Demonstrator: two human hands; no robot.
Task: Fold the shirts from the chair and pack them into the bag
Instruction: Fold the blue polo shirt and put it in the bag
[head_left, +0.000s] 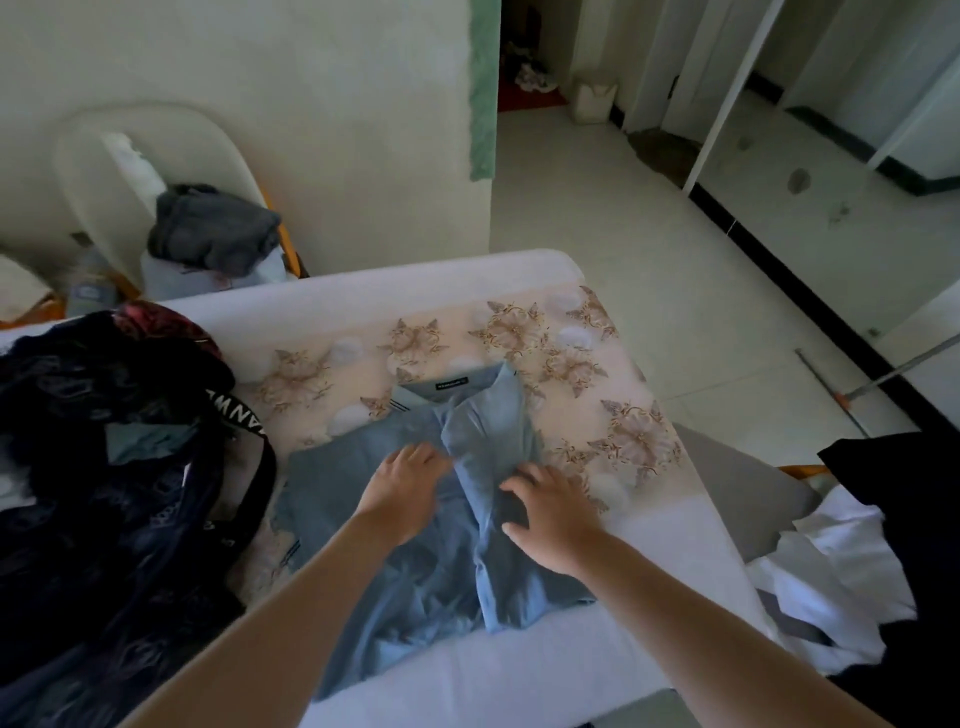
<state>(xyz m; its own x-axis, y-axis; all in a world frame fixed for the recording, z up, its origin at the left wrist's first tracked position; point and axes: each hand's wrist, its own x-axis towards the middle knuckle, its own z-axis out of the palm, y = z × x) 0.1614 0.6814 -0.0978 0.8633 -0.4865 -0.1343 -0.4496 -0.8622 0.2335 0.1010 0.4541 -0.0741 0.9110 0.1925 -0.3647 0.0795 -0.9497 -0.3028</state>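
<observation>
Shirt (415, 571) lengthwise toward viewer, collar (452, 387) pointing away, left grip (405, 486) and right grip (550, 514) spread, pressing its middle

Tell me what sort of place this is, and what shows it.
Likely a bedroom in a home: a bed with a floral sheet, a blue shirt spread on it, and grey clothes heaped on a white chair.

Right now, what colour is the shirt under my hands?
The shirt is plain light blue, clearest in the head view.
</observation>
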